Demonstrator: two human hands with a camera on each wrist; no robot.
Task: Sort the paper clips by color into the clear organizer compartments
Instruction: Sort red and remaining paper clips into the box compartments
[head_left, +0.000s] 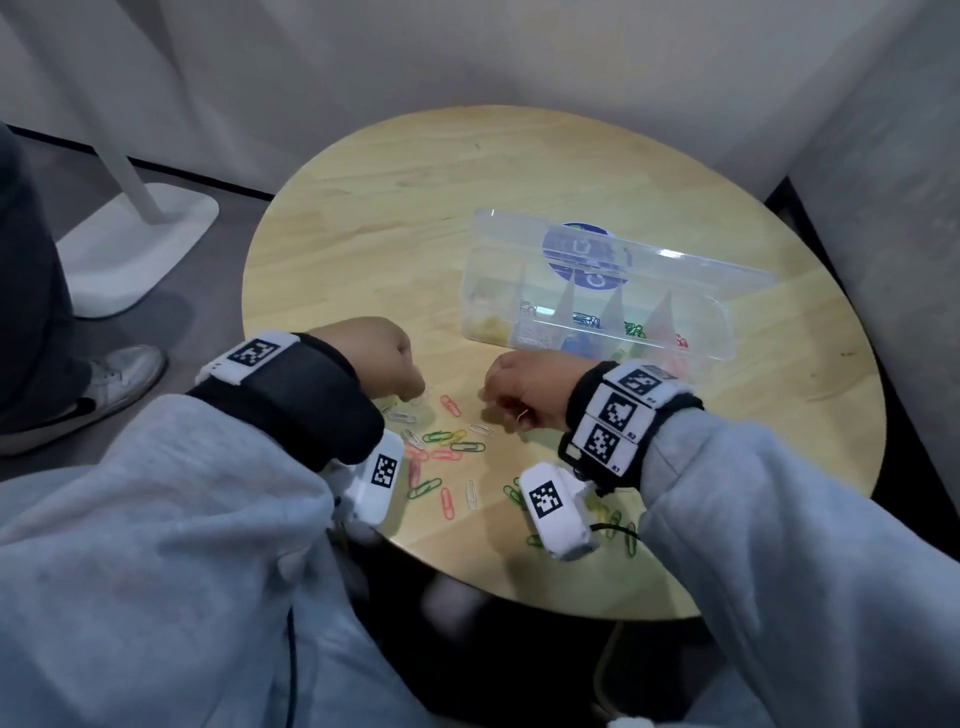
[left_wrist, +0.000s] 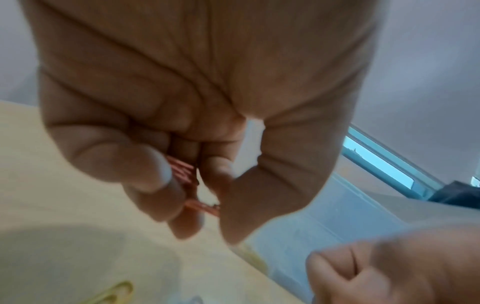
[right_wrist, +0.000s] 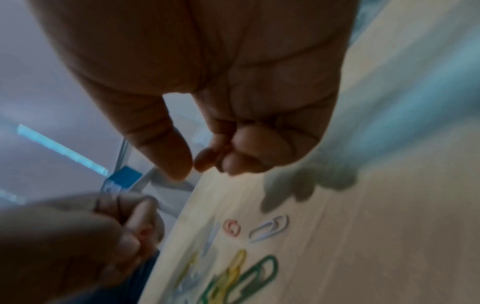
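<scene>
Now red clips (left_wrist: 182, 172) are held in the curled left hand (left_wrist: 182, 102); the right hand (right_wrist: 207, 92) fingers (right_wrist: 249, 152) are curled, and a hold cannot be told.

Loose paper clips (head_left: 445, 451) scattered flat at centre frame: red, green, white, yellow, some overlapping. Further green ones at lower right of centre (head_left: 621, 530). Several red clips (left_wrist: 185, 174) bunched, pinched in left hand (left_wrist: 182, 115). Clear organizer (head_left: 597, 306) upper right of the scatter, lid open and raised behind; compartments divided in a row, holding yellow, white, blue, green, red clips from left to right.
</scene>
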